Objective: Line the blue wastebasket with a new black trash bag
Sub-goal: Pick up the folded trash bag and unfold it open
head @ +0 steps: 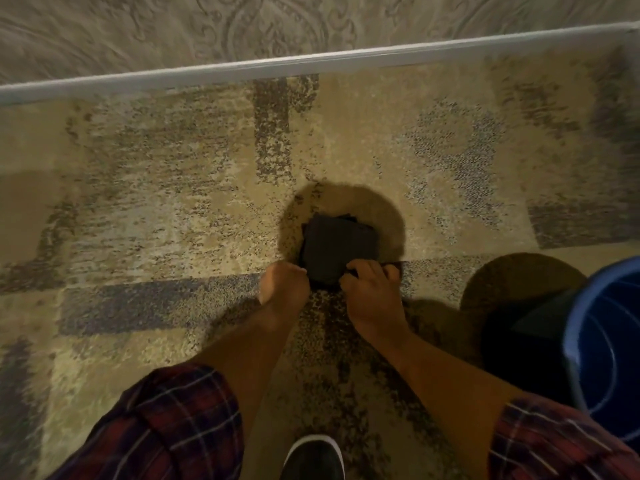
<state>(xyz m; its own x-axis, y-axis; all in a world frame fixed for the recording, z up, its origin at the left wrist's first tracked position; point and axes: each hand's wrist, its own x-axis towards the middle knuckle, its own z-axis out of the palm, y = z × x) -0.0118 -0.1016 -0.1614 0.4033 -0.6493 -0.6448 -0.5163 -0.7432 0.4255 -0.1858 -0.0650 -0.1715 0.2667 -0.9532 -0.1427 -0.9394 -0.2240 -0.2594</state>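
No text, label, brand, number or sign can be read anywhere in the view; every visible surface is unmarked or too blurred to tell.

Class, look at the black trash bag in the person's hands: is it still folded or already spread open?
Folded. The black trash bag shows as a small, compact square, gripped at its near edge by the left hand and right hand, away from the blue wastebasket.

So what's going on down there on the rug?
A person is holding a folded black trash bag above the patterned rug, left hand and right hand each gripping its near edge. The bag is still folded. The blue wastebasket stands to the right, with no liner in view.
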